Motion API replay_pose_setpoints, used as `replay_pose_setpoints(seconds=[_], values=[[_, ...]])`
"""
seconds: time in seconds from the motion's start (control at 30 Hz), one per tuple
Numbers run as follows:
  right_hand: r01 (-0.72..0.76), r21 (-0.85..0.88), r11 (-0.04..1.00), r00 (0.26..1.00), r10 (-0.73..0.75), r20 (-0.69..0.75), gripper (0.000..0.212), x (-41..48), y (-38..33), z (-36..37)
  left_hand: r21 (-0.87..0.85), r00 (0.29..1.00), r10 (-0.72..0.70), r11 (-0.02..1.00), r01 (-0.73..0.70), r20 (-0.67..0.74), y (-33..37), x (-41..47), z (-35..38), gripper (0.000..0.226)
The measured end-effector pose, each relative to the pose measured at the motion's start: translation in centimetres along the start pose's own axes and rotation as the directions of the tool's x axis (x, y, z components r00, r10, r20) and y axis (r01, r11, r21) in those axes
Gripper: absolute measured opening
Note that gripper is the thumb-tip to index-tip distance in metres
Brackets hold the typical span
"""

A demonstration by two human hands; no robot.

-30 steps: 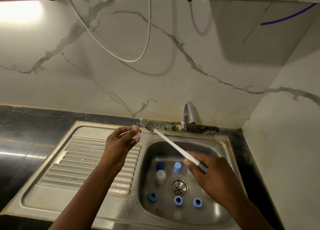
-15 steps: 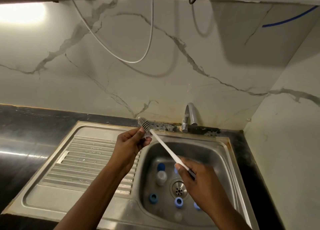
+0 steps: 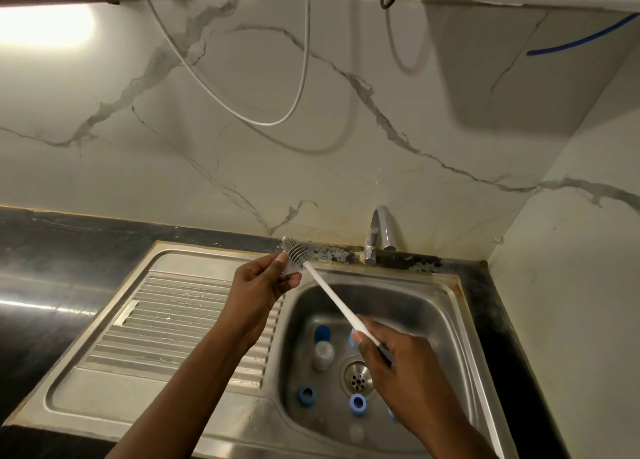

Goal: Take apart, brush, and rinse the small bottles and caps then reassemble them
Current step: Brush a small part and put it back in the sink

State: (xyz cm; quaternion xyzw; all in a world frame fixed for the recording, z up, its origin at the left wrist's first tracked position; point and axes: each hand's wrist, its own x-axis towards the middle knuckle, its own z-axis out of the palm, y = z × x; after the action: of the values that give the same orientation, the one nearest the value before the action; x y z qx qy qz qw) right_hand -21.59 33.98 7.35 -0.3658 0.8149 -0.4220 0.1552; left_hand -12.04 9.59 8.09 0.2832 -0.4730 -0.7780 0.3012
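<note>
While only the head view is given, the left hand (image 3: 263,285) is seen raised over the inner edge of the ribbed stainless-steel draining board (image 3: 173,320). Its fingers and thumb are curled round a small translucent white bottle (image 3: 290,269), of which only a pale sliver is shown between the fingertips. A long white-handled brush with a grey bristled head (image 3: 329,296) is gripped near its lower end by the right hand (image 3: 398,365), the handle's end being covered by the curled fingers. The bristled head is held just beside the left fingertips, and whether it touches the bottle cannot be made out. In the stainless-steel sink basin (image 3: 446,306), a small clear bottle with a dark blue cap (image 3: 322,349) is laid beside the round metal drain (image 3: 356,377), with a darker blue ring-shaped cap (image 3: 307,395) and a lighter blue ring-shaped cap (image 3: 357,403) nearer the front wall. A pale blue cap (image 3: 352,334) is mostly hidden behind the right thumb. A blurred pale shape at the basin's front cannot be identified.
</note>
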Motion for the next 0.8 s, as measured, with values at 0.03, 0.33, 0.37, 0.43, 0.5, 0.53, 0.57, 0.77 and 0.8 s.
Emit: replay_pose_setpoints(seconds=[0.03,0.33,0.37,0.43,0.5,0.53,0.57,0.77,0.8], values=[[-0.004,-0.002,1.0,1.0,0.004,-0.001,0.021,0.0,-0.1,0.2,0.047,1.0,0.015,0.999,-0.015,0.01,-0.2,-0.1,0.1,0.026],[-0.001,-0.057,0.998,1.0,0.0,-0.015,0.04,1.6,-0.9,0.2,0.002,0.999,-0.029,1.0,0.029,0.042,-0.7,-0.1,0.2,0.02],[-0.002,-0.035,0.999,1.0,0.001,-0.023,0.042,1.5,-0.8,0.1,-0.047,0.999,-0.032,0.998,0.032,0.004,-0.5,0.2,0.0,0.02],[-0.007,-0.006,1.0,1.0,0.007,-0.011,0.04,0.8,-0.5,0.0,-0.142,0.998,-0.041,0.989,0.035,-0.04,0.1,0.7,-0.7,0.02],[-0.02,0.023,1.0,1.0,0.02,0.014,0.031,0.1,-0.2,0.1,-0.165,0.998,-0.046,0.985,0.04,-0.032,0.4,0.9,-1.0,0.018],[-0.018,0.032,0.999,1.0,0.018,0.014,0.024,-0.1,-0.1,0.2,-0.152,0.999,-0.045,0.988,0.042,-0.018,0.4,0.8,-1.0,0.018],[-0.013,0.039,0.999,1.0,0.012,0.011,0.018,-0.3,-0.1,0.3,-0.137,0.999,-0.043,0.99,0.042,-0.004,0.3,0.7,-0.9,0.02],[-0.031,0.013,0.999,0.999,0.031,0.018,0.014,0.0,-0.2,0.9,-0.101,0.999,-0.047,0.994,0.047,0.007,-0.5,0.3,-0.8,0.03],[-0.031,0.006,0.999,0.999,0.031,0.019,0.015,0.1,-0.3,1.0,-0.102,0.998,-0.065,0.993,0.067,0.023,-0.5,0.3,-0.9,0.029]])
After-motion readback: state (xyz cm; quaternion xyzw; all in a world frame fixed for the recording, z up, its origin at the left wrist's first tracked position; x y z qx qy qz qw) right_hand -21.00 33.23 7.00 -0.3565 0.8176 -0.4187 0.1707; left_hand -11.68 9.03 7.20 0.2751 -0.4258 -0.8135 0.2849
